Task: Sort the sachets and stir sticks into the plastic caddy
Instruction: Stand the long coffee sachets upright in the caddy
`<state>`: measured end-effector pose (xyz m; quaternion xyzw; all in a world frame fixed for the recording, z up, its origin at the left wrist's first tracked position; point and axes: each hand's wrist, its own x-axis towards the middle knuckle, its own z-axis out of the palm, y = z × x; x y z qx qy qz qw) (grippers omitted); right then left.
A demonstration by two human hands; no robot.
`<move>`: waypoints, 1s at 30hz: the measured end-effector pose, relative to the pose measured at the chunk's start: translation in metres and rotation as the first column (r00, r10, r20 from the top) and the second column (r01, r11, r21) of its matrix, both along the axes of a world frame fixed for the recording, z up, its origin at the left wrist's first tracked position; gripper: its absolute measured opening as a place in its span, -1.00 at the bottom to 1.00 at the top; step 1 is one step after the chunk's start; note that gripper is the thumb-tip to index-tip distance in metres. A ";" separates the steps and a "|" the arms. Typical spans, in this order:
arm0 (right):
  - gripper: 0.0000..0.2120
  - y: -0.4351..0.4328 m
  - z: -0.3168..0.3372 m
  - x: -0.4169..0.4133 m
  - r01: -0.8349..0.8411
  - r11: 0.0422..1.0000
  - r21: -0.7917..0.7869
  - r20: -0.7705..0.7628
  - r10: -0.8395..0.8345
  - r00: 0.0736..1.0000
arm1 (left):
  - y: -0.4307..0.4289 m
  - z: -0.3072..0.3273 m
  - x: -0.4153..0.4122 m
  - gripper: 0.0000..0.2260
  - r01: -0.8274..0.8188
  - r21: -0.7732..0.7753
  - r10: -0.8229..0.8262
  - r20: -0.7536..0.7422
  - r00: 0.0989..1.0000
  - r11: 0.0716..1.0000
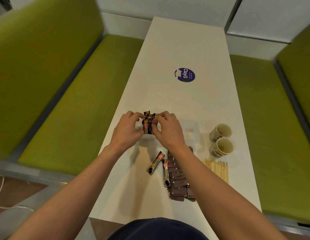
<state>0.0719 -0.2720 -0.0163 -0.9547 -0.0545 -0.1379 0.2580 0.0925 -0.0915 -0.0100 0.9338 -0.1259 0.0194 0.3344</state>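
Observation:
A bundle of dark coffee sachets (148, 122) stands upright in the left compartment of the clear plastic caddy (192, 134). My left hand (128, 129) and my right hand (168, 129) both pinch that bundle from either side with curled fingers. Two more coffee sachets (155, 162) lie flat on the white table nearer to me. Beside them sits a heap of brown sugar sachets (179, 183), partly under my right forearm. Wooden stir sticks (218, 168) lie in a row on the right.
Two paper cups (221, 140) lie on their sides to the right of the caddy. A purple round sticker (185, 75) is stuck on the table (185, 49) farther away. Green benches (64, 101) flank the table on both sides.

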 end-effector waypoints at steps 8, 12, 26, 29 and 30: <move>-0.91 -0.017 0.011 -0.031 0.040 0.979 0.202 -0.002 -0.040 0.999 | 0.001 0.002 -0.045 -0.71 -0.085 -0.122 0.097 0.096 0.991 0.989; -0.88 -0.043 0.008 -0.066 0.107 0.973 0.207 -0.188 -0.068 0.980 | -0.012 -0.013 -0.082 -0.81 -0.035 -0.042 0.032 -0.068 0.997 0.998; -0.41 -0.036 -0.010 -0.093 -0.304 0.881 -0.363 -0.574 0.046 0.818 | -0.043 -0.033 -0.093 -0.73 -0.029 0.204 0.115 -0.428 0.896 0.979; -0.43 -0.036 -0.009 -0.087 -0.305 0.899 -0.313 -0.598 0.063 0.799 | -0.030 -0.025 -0.092 -0.86 -0.062 0.160 0.129 -0.452 0.883 0.985; -0.46 -0.036 -0.009 -0.085 -0.297 0.912 -0.283 -0.605 0.071 0.793 | -0.026 -0.020 -0.092 -0.92 -0.093 0.121 0.138 -0.445 0.885 0.988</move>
